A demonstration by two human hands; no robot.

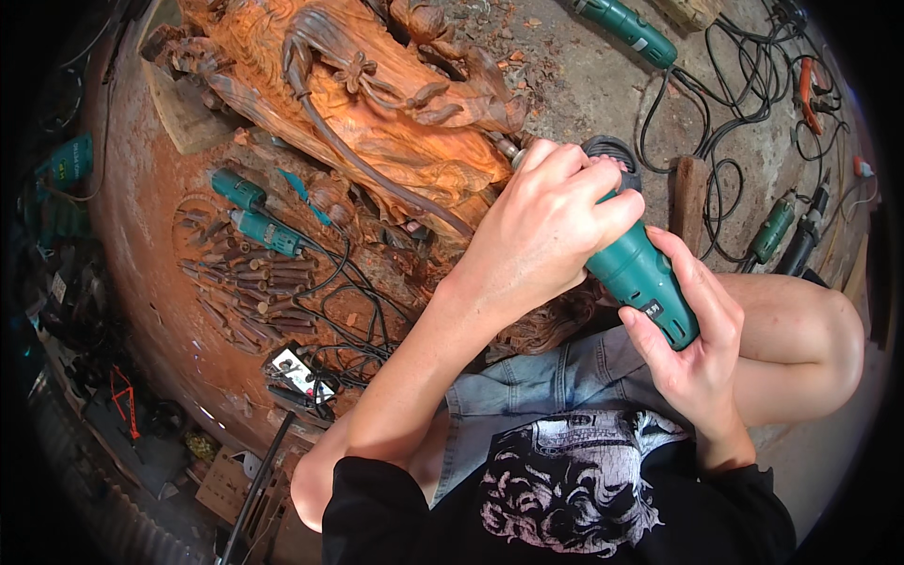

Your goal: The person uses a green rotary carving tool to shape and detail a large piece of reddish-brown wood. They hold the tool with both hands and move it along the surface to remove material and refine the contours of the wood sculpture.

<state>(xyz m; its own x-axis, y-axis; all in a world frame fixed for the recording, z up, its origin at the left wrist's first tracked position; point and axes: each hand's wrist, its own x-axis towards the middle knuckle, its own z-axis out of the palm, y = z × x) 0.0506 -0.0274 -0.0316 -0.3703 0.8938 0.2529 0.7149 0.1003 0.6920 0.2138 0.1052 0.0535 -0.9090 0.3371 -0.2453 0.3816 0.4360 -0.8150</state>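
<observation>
Both my hands are on a green die grinder (643,271) with a straight, round body. My left hand (546,212) is wrapped over its front part, and its fingers hide much of that end. My right hand (699,334) grips the rear of the body, the thumb along one side and the fingers along the other. A metal tip (509,148) shows just past my left hand, close to the edge of a large orange-brown wood carving (377,122). Whether the tip touches the wood, I cannot tell. The carving has flowers, folds and a long curved stem in relief.
Other green power tools (626,30) lie at the far right and beside a pile of carving bits (268,282) at left. Black cables (744,85) tangle across the floor. A wooden block (690,202) stands near my right knee (796,330). Reddish dust covers the left side.
</observation>
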